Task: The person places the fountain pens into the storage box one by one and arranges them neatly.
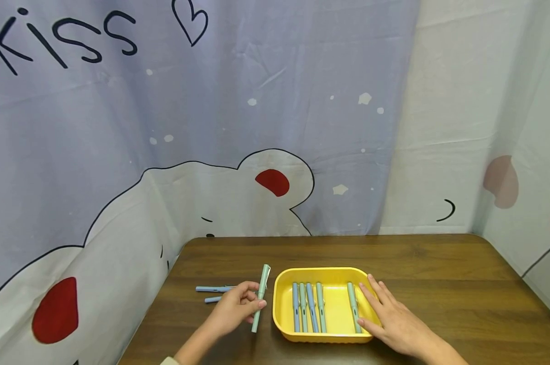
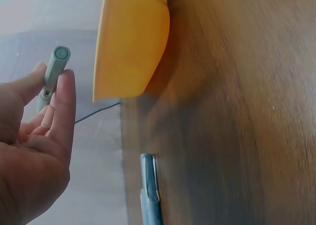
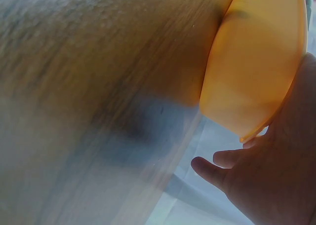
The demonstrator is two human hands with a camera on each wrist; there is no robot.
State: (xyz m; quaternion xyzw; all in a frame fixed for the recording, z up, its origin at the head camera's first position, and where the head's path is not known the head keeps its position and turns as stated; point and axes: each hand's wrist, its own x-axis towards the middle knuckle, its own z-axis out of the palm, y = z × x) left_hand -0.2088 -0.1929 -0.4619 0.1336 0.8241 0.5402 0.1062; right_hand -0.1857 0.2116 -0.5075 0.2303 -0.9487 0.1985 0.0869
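My left hand (image 1: 234, 310) pinches a light green pen (image 1: 262, 284) with a silver clip between thumb and fingers. The pen stands tilted just left of a yellow tray (image 1: 330, 338); the left wrist view shows its round end (image 2: 61, 53). My right hand (image 1: 396, 322) rests at the tray's right rim, fingers spread and mostly straight, the thumb reaching over the edge. Inside the tray, several blue and green pens (image 1: 303, 309) lie side by side on the left. One green pen (image 1: 353, 306) lies apart near the right wall, close to my right thumb.
Two blue pens, one farther back (image 1: 210, 289) and one nearer (image 1: 212, 299), lie on the brown wooden table (image 1: 439, 274) behind my left hand, partly hidden by it. A printed curtain (image 1: 302, 101) hangs behind the table and along its sides.
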